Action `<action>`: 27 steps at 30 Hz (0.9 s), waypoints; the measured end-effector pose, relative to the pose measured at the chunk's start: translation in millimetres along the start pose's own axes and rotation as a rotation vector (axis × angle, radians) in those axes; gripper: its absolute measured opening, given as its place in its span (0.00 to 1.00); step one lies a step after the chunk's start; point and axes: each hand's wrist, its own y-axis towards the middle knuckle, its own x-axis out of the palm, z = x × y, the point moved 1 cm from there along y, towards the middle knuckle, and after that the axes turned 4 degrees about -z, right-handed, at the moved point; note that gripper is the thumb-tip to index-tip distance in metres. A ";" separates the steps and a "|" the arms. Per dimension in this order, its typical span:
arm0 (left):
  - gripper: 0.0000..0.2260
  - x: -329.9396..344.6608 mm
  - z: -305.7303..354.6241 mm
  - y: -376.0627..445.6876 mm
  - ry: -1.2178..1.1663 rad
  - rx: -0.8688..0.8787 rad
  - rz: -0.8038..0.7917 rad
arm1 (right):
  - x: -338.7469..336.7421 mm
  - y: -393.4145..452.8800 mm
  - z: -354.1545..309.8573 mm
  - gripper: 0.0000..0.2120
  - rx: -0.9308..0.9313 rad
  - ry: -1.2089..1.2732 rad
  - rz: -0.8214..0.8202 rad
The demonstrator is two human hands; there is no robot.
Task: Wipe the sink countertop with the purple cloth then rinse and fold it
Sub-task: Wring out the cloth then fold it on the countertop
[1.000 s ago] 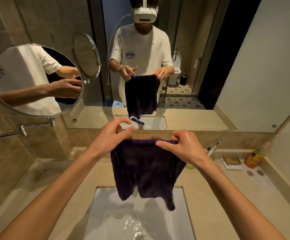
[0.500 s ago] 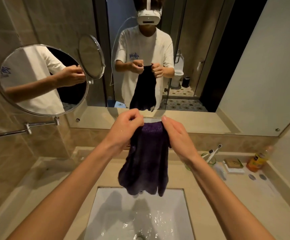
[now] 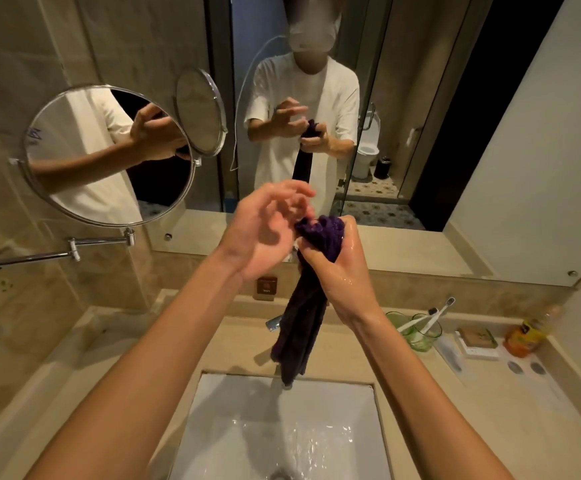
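Above the sink basin [image 3: 282, 434], at the centre of the view, the purple cloth [image 3: 308, 306] hangs bunched into a narrow rope; the right hand [image 3: 337, 268] is clenched around its upper part, with a crumpled tuft standing out of the fist at 12 o'clock and the tail dropping toward 6 o'clock, its tip just over the back edge of the basin; this hold appears chosen so that drips fall into the basin and not onto the countertop [image 3: 490, 410]; the right hand glistens with water, which suggests rinsing is done or nearly done and that wringing or folding is the step in hand. The left hand [image 3: 268, 230] lies just beside the tuft at 9 o'clock, palm up and fingers loosely spread, grasping nothing; whether its fingertips touch the cloth cannot be told because of blur. The basin floor is wet, with the drain at 6 o'clock; the faucet [image 3: 273, 322] shows behind the cloth. On the beige stone countertop at 3 o'clock stand two green glass tumblers [image 3: 420, 332] with toothbrushes [image 3: 434, 311], a soap box [image 3: 478, 337] and an orange bottle [image 3: 524, 337]. The wall mirror [image 3: 420, 133] reflects the person; a round swing-arm mirror [image 3: 109, 154] hangs at 10 o'clock.
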 end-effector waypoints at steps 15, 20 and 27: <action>0.16 -44.1 -136.3 -70.9 0.384 -0.366 -0.029 | 16.4 25.0 -39.1 0.16 0.218 0.538 -0.027; 0.14 -54.6 -158.5 -82.9 0.481 -0.370 0.031 | -0.2 36.7 -40.8 0.12 0.260 0.664 0.069; 0.10 -78.8 -171.3 -94.6 0.584 -0.489 0.026 | -33.6 53.9 -38.4 0.11 0.251 0.653 0.191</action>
